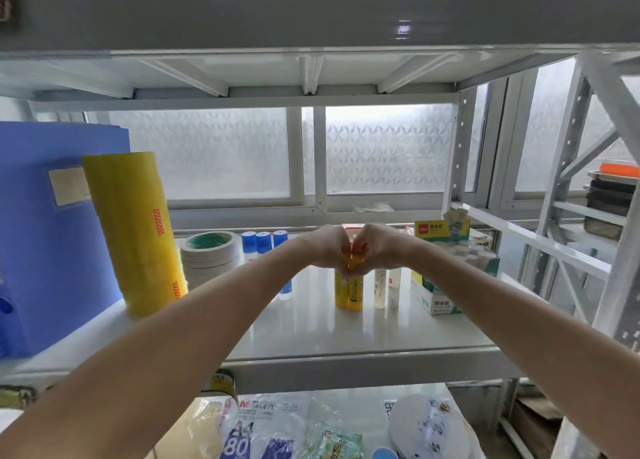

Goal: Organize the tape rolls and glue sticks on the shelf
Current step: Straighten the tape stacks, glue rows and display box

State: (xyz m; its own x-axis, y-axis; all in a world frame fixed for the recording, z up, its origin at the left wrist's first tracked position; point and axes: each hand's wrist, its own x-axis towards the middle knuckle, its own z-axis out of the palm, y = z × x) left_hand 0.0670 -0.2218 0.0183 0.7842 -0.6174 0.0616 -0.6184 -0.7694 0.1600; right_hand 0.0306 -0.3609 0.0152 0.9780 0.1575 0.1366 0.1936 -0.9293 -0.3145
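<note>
White-painted steel shelf (346, 337) carries everything. Blue plastic file box (52, 233) at far left, with a tall yellow film-wrapped tape roll (135, 230) standing just beside it. Next comes a stack of flat white tape rolls (209, 254); a green-and-white card box of glue sticks (446, 285) sits at right. Mid-shelf, two yellow plastic glue sticks (349, 292) stand upright, touching. Left hand (329, 247) and right hand (375, 247) meet knuckle to knuckle above them, fingers curled on the caps. Judgement: sticks light, rigid, smooth-walled, easily toppled. Better gripped low on the barrel, since a cap may pull off.
</note>
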